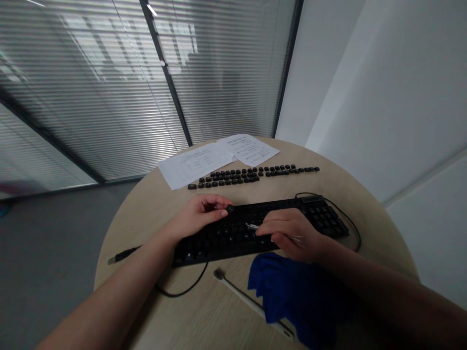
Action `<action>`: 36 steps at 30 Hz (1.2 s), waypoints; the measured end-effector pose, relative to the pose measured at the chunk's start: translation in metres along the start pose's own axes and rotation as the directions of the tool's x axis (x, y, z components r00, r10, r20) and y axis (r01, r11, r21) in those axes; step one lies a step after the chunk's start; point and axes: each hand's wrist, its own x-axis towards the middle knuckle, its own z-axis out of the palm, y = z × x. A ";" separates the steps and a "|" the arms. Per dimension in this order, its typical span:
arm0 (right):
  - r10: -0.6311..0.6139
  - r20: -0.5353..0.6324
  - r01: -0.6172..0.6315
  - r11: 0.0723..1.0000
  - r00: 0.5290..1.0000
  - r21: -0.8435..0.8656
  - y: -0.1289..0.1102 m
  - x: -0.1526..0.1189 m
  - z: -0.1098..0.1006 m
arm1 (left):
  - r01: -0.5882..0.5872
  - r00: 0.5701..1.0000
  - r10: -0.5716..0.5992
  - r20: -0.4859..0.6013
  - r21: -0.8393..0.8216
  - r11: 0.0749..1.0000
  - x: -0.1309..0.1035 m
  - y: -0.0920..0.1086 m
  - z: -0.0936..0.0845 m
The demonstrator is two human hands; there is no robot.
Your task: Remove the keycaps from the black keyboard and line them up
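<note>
Two things lie nearest on the round table [189,313]: a blue cloth [288,291] and a brush [239,292], whose handle runs up against the cloth. Just past them is the black keyboard [226,250], under both hands. The right hand [292,228] pinches a thin, shiny wire tool [252,226], and its tip points left over the middle of the keyboard; I can't tell if it touches a key there. Holding the tool straight and moving softly seems best, so no small part bends. The left hand [202,214], a bit farther off, pinches a small black key [229,209] at its fingertips, by the keyboard's back edge and beyond the tool's tip. It looks easy to drop, so a snug pinch should help. Farther back sit rows of loose black keys [228,183], then white papers [199,163], then window blinds [226,107].
</note>
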 end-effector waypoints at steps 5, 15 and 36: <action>-0.034 -0.085 0.003 0.941 0.996 -0.339 0.000 0.004 0.001 | 0.043 0.998 -0.042 0.039 -0.034 0.998 -0.001 0.006 0.008; 0.032 0.030 -0.015 0.889 0.999 -0.457 -0.004 0.004 0.017 | 0.062 0.979 -0.048 0.198 -0.062 0.996 0.000 0.015 0.031; 0.711 0.072 -0.516 0.573 0.700 -0.636 0.138 0.030 -0.034 | 0.025 0.986 0.122 -0.117 0.816 0.577 0.008 -0.009 -0.039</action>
